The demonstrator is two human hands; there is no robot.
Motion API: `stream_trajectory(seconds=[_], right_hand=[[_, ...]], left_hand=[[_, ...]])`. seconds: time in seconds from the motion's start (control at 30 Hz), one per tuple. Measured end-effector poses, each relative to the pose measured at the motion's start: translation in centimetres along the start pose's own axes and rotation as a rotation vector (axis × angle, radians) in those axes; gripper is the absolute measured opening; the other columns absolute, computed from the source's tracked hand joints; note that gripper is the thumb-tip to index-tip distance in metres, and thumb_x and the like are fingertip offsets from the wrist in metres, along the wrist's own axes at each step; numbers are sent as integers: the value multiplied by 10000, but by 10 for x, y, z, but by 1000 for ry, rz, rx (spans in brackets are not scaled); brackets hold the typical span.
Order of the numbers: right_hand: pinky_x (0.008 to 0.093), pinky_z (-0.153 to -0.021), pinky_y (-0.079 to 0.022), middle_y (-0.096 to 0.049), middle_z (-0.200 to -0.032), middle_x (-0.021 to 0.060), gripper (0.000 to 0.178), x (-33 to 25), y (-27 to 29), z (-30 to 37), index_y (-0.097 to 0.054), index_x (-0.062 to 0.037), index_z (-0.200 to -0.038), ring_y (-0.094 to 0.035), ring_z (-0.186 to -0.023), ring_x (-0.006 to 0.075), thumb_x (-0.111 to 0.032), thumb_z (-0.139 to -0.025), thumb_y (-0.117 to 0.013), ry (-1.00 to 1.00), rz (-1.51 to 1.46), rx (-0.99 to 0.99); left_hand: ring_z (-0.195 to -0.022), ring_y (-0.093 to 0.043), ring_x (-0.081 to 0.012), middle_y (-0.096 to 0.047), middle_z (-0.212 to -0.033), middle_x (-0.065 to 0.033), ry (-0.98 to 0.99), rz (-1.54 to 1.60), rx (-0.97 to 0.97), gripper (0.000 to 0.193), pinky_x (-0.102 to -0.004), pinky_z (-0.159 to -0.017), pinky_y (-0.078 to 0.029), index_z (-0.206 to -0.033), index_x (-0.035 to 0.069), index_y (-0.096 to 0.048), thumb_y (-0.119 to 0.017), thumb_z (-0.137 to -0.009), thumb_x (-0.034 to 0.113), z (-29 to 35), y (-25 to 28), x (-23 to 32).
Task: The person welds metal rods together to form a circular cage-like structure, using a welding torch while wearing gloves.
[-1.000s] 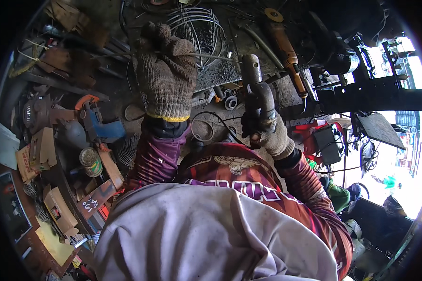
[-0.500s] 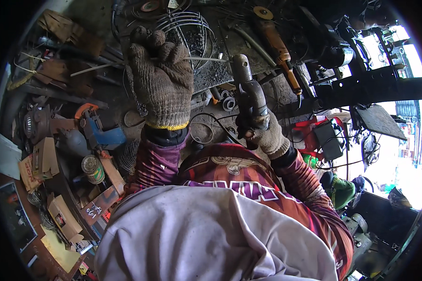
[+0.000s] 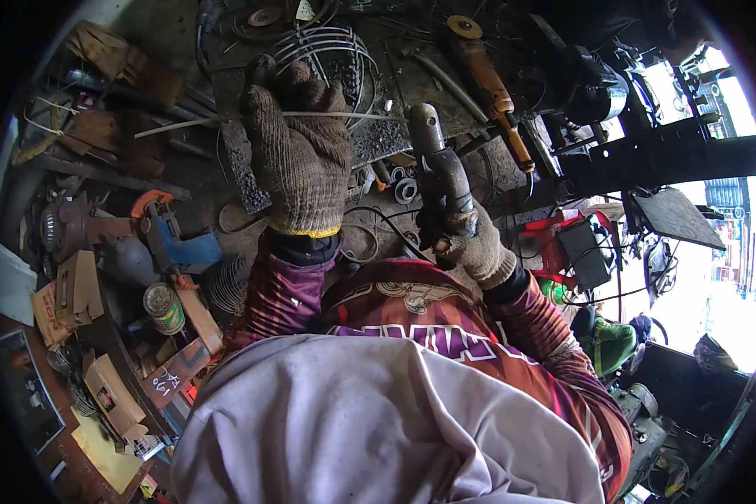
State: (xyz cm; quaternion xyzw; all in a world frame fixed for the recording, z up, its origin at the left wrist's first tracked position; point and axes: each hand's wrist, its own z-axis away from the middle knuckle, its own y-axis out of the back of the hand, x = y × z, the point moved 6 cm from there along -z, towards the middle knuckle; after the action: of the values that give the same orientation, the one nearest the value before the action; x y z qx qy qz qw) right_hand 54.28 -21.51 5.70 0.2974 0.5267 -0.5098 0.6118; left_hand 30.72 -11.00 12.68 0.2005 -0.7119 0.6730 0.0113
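My left hand (image 3: 301,155), in a grey-brown knit glove with a yellow cuff edge, is palm up. A thin pale metal rod (image 3: 344,114) lies across its palm, passing under the thumb, with the fingers loosely curled above. The rod's left end sticks out past the thumb, and its right end meets the tip of a metal pipe-like tool (image 3: 428,130). That tool has a hole near its rounded end and a thicker dark bent part below. My right hand (image 3: 470,248), gloved too, is closed round the lower part of the tool; its fingers are partly hidden.
Ahead, the dark workbench (image 3: 378,147) bears bent wire rings (image 3: 332,50), an orange angle grinder (image 3: 491,88) and a pipe (image 3: 449,84). A blue clamp-like tool (image 3: 181,244), a tin can (image 3: 164,307) and cardboard boxes (image 3: 113,395) stand at left. A black cable (image 3: 386,217) loops between my arms.
My left hand has shifted slightly right and down, and its fingers have loosened and straightened somewhat. The rod has slid a little right with it. The tool has moved slightly left and down.
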Motion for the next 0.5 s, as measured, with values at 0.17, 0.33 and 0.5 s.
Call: stream_trajectory(seconds=[0.17, 0.33, 0.5], right_hand=[[312, -878, -541, -652, -1137, 45, 930, -6, 7, 3, -432, -52, -1498, -623, -981, 132, -145, -710, -916, -7, -45, -2], [321, -897, -533, -639, -1165, 49, 1003, 1, 20, 6, -412, -50, -1520, -616, -1013, 143, -218, -692, -953, 16, -42, 113], [354, -1048, -457, -604, -1311, 97, 1028, 11, 37, 13, -385, -30, -1549, -564, -1183, 185, -267, -712, -931, 56, 193, 200]], left_hand=[[-1176, -575, -256, -629, -1285, -123, 27, -255, -136, 404, -480, -1127, -408, -1415, 123, -536, -565, -1066, 325, 9, 12, 5], [-1254, -552, -305, -589, -1351, -130, -744, -1542, -85, 460, -511, -1087, -430, -1353, 65, -600, -667, -1002, 355, 27, 42, 72], [-1176, -573, -348, -597, -1265, -140, -1003, -2068, -745, 436, -506, -1016, -466, -1246, 56, -655, -684, -975, 397, 26, -53, 86]])
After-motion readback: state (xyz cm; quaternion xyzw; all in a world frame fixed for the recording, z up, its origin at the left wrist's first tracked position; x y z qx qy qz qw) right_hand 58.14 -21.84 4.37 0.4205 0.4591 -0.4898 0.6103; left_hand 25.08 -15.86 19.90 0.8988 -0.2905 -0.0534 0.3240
